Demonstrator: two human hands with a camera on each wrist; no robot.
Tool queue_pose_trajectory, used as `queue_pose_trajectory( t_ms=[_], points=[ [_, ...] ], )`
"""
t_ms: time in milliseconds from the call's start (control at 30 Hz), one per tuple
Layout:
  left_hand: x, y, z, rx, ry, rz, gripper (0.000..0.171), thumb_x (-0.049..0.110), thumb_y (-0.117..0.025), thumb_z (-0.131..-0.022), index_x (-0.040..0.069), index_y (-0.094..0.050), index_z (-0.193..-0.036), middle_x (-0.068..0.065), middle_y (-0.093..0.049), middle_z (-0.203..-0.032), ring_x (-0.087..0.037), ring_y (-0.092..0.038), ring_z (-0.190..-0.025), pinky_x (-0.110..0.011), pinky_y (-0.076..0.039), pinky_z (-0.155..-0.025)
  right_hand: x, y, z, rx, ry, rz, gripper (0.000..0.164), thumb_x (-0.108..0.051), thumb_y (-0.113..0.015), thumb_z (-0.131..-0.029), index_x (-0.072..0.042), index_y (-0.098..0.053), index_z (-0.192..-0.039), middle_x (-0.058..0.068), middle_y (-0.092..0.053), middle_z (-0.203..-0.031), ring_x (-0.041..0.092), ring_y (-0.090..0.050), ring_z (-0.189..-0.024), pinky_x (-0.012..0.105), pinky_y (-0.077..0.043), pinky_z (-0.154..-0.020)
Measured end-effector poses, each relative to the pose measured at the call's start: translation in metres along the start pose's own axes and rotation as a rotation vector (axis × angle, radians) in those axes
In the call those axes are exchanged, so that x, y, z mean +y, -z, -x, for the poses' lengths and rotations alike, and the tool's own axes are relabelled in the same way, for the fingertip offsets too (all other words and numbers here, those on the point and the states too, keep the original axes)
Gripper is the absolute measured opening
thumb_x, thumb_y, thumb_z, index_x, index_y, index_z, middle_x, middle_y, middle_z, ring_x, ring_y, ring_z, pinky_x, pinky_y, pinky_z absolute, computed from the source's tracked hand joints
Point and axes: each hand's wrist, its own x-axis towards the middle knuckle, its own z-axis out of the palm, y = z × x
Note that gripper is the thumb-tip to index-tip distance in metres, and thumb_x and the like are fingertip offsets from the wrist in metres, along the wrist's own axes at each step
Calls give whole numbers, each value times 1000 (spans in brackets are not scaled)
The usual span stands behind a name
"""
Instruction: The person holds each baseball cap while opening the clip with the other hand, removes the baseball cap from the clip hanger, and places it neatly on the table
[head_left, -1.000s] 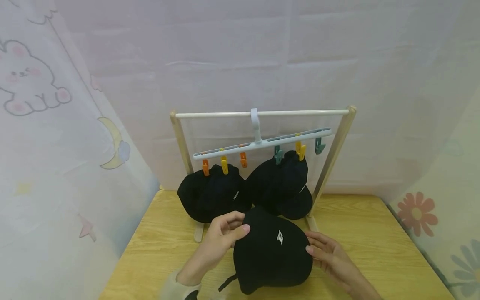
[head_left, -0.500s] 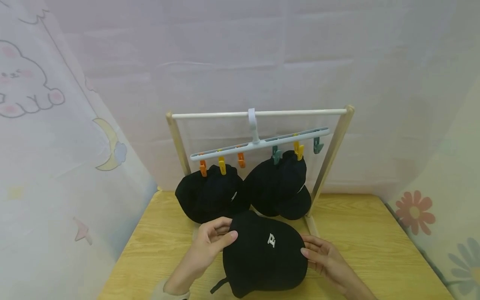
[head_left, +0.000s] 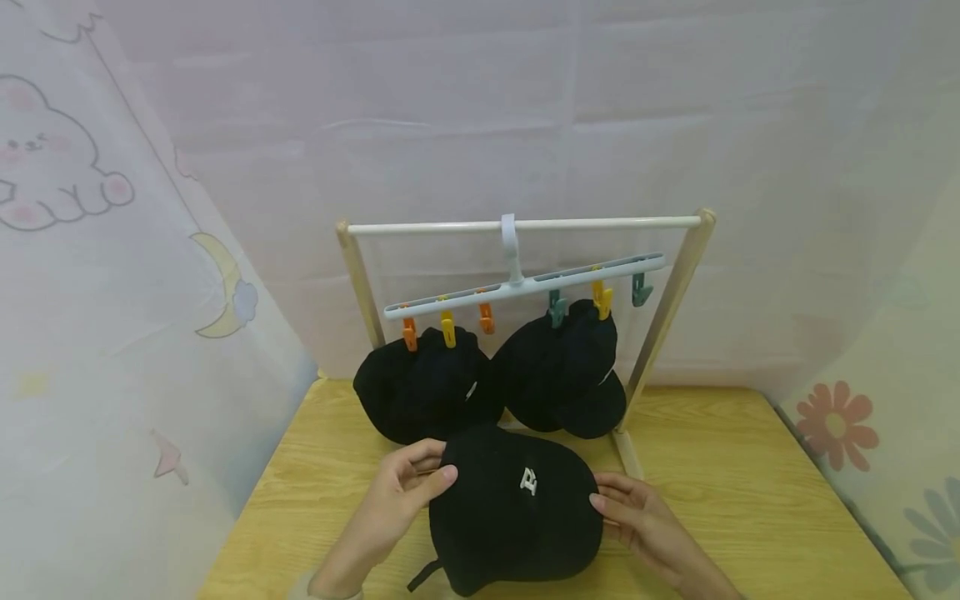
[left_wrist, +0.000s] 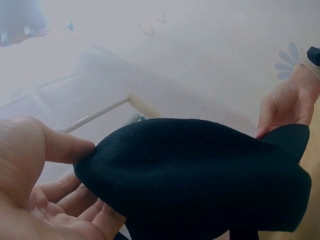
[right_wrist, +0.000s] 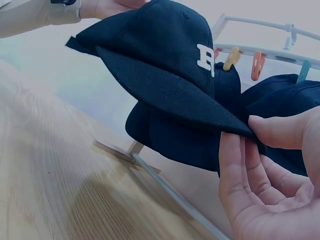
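Observation:
A black baseball cap with a white letter on its front is held between both hands above the table. My left hand pinches the crown's left side, thumb on top and fingers beneath. On the other side, my right hand grips the brim near its edge, between thumb and fingers. A loose strap dangles at the cap's lower left. Behind it, two more black caps, a left one and a right one, hang from a tilted light-blue clip hanger.
The hanger hooks over the white bar of a wooden-legged rack on the table. Orange and yellow clips hold the left cap; green and yellow clips hold the right one. An orange clip and a green clip hang without caps.
Both hands have moved left and slightly toward me with the cap. Its white letter has turned more to face the head camera. The hanging caps stay where they were.

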Motion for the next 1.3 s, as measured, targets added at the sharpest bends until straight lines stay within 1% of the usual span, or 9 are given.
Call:
queue_pose_trajectory(
  t_ms=[200, 333, 467, 633, 733, 833, 1033, 1133, 1300],
  points=[
    [-1, 6, 4, 31, 29, 10, 41, 12, -66, -106, -15, -59, -136, -12, -74, -119, -12, -74, -107, -27, -60, -96, 2, -6, -6, -22, 33, -20, 37, 4, -43, -111, -15, -66, -134, -5, -75, -122, 9, -72, -110, 28, -62, -93],
    [-2, 9, 4, 55, 44, 3, 40, 12, -67, -106, -15, -60, -135, -11, -74, -117, -13, -74, -106, -28, -60, -96, 6, -8, -10, -14, 40, -30, 38, 4, -43, -111, -15, -67, -133, -4, -75, -120, 10, -73, -109, 29, -62, -92],
    [-4, 12, 6, 69, 59, -3, 41, 13, -68, -106, -13, -61, -136, -11, -75, -117, -13, -74, -106, -27, -59, -96, 9, -12, -14, 19, 2, -44, 36, 1, -45, -112, -18, -70, -129, -7, -76, -116, 8, -73, -105, 29, -62, -90],
    [-8, 18, 11, 67, 49, 18, 40, 12, -65, -107, -15, -59, -137, -7, -76, -116, -14, -75, -106, -29, -60, -96, 13, -20, -19, 93, -82, -44, 31, -7, -49, -113, -23, -74, -119, -11, -77, -111, 6, -73, -102, 29, -62, -90],
    [-11, 21, 15, 58, 55, 29, 41, 11, -64, -108, -16, -58, -137, -5, -76, -117, -15, -75, -108, -30, -60, -97, 17, -24, -22, 128, -128, -39, 27, -13, -51, -114, -23, -76, -113, -10, -76, -108, 6, -73, -100, 28, -62, -87],
    [-13, 22, 18, 53, 63, 31, 41, 12, -63, -108, -16, -57, -138, -2, -77, -117, -14, -74, -109, -30, -60, -97, 21, -28, -25, 139, -151, -34, 23, -14, -54, -113, -22, -75, -108, -9, -76, -104, 7, -74, -98, 27, -63, -85],
    [-19, 25, 23, 70, 52, 40, 39, 10, -62, -108, -19, -57, -135, 5, -78, -113, -13, -74, -108, -29, -59, -97, 29, -35, -32, 140, -160, -27, 20, -13, -57, -111, -20, -75, -105, -8, -75, -101, 8, -73, -95, 28, -63, -84],
    [-21, 28, 27, 90, 80, 47, 40, 10, -62, -108, -19, -56, -136, 4, -78, -116, -13, -74, -109, -29, -59, -98, 33, -38, -35, 143, -166, -22, 18, -14, -58, -110, -20, -74, -104, -8, -75, -99, 7, -72, -93, 28, -62, -83],
    [-23, 32, 33, 141, 165, 34, 41, 14, -64, -108, -14, -59, -138, -3, -77, -119, -15, -74, -110, -30, -59, -99, 40, -44, -39, 168, -163, -4, 16, -13, -59, -110, -18, -72, -103, -8, -74, -97, 8, -72, -91, 28, -62, -81]
  ],
)
